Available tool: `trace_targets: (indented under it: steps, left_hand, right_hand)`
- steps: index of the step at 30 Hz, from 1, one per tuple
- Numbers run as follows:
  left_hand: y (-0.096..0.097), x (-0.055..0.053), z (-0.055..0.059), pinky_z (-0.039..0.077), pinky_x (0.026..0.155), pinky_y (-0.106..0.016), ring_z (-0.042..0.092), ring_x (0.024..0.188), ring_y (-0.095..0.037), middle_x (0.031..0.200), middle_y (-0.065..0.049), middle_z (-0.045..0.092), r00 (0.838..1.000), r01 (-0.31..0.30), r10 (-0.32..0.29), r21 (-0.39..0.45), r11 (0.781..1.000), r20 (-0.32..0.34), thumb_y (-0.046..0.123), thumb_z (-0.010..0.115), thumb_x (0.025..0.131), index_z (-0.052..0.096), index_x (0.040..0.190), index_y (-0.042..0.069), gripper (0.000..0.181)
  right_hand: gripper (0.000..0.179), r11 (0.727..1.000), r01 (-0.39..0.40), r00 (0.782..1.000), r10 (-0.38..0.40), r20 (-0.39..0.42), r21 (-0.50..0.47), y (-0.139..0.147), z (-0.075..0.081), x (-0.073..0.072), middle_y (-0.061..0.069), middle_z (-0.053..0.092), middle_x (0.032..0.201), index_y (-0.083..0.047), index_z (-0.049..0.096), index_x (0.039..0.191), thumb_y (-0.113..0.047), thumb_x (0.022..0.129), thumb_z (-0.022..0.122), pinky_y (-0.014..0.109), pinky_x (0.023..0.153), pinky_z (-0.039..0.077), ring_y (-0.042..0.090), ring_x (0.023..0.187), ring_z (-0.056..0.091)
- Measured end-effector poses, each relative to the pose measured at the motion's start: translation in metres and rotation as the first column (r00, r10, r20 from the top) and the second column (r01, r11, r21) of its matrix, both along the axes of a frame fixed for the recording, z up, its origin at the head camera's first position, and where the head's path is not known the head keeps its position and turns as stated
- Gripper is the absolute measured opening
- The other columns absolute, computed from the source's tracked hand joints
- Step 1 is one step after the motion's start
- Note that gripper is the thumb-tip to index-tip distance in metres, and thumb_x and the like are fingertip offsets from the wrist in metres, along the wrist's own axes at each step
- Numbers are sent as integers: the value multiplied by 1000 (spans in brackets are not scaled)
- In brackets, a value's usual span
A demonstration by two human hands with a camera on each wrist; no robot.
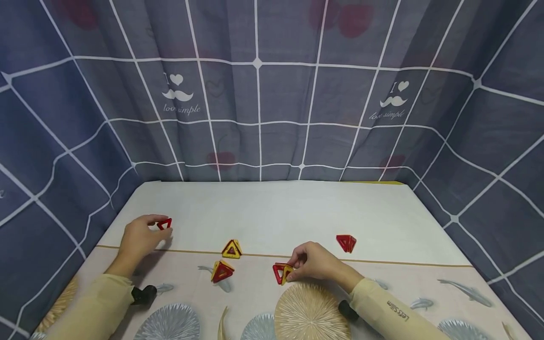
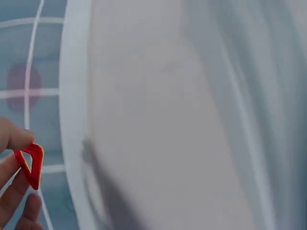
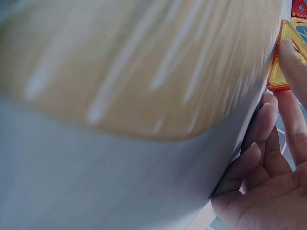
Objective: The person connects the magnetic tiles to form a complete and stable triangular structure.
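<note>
At the left of the head view, my left hand (image 1: 139, 237) pinches a red triangular tile (image 2: 38, 165) between thumb and fingers, raised off the tabletop. The tile has an open centre. My right hand (image 1: 316, 261), near the middle front, grips the yellow side of a small red-and-yellow pyramid (image 1: 278, 267) made of triangular tiles. Thumb and finger lie on its yellow tile (image 3: 277, 76) in the right wrist view; the other fingers curl beneath. Between the hands stand a yellow-edged pyramid (image 1: 232, 249) and a red-and-yellow pyramid (image 1: 222, 271).
A red tile piece (image 1: 346, 242) lies beyond my right hand. The table's white back part (image 1: 263, 212) meets a patterned cloth (image 1: 255, 293) with fish and round prints. A grey checked curtain (image 1: 280, 94) surrounds the back and sides.
</note>
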State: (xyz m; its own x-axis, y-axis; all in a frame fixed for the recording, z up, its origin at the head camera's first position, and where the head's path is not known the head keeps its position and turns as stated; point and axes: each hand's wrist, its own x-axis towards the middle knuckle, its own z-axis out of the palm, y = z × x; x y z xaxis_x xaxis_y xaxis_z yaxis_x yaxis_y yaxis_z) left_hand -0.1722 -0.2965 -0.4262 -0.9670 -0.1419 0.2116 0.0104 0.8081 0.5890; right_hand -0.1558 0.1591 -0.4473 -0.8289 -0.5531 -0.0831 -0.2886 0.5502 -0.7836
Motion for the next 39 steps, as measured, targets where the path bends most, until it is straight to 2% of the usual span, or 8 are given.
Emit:
trace_targets:
  steps: [5,10,14,19,24,30,35,39]
  left_hand:
    - [36,3,16,43,92,-61,55,116,-46,122,-26,64,991,107,-105,23,994,-88,16,80,85,70,121,-1,41]
    - [75,9,31,46,91,-56,60,111,-36,115,-15,70,970,204,-196,41,978,-145,19,84,83,74,118,5,39]
    - [98,15,37,48,88,-49,63,107,-27,110,-4,72,947,278,-263,62,959,-187,19,87,81,76,113,10,35]
    - [122,25,39,49,86,-44,63,104,-19,107,7,71,912,378,-354,85,922,-209,20,89,79,78,109,15,32]
    - [157,40,29,52,83,-43,65,97,-18,102,10,71,875,473,-446,131,872,-189,16,89,77,78,103,15,29]
    - [203,59,6,54,81,-42,66,94,-17,96,6,71,836,549,-546,121,827,-60,13,87,77,77,97,12,23]
    - [223,62,-6,52,77,-35,65,89,-16,91,4,70,826,560,-564,123,819,-3,13,88,75,77,92,9,21]
    - [232,61,-12,49,74,-32,61,82,-14,86,4,68,834,550,-552,89,830,-6,14,88,74,75,89,10,20]
  right_hand:
    - [19,1000,-5,1000,5,-2,-1,0,1,0,-6,61,73,-14,75,83,-13,73,91,23,59,45,7,68,52]
    - [19,1000,-6,1000,6,-10,0,-1,2,1,-7,61,72,-14,75,83,-13,73,91,23,59,44,7,67,51]
    - [19,1000,-7,1000,7,-13,1,-1,3,2,-8,60,72,-13,75,83,-13,73,91,23,59,44,6,66,51]
    - [18,1000,-10,1000,10,-4,-4,-2,4,4,-7,61,72,-13,75,83,-12,74,90,23,60,45,7,67,52]
    - [18,1000,-1,1000,1,-20,5,-2,5,4,-8,61,72,-13,75,83,-12,74,91,23,60,46,7,67,52]
    - [19,1000,3,999,-2,-32,10,-1,3,3,-9,62,71,-14,74,82,-13,74,91,24,60,47,7,67,54]
    - [19,1000,2,999,-2,-32,6,-1,2,3,-8,62,71,-14,75,82,-13,73,91,25,60,47,7,67,55]
    - [18,1000,4,999,-4,-34,12,-1,2,3,-8,62,70,-15,75,83,-12,73,91,25,60,47,8,67,56]
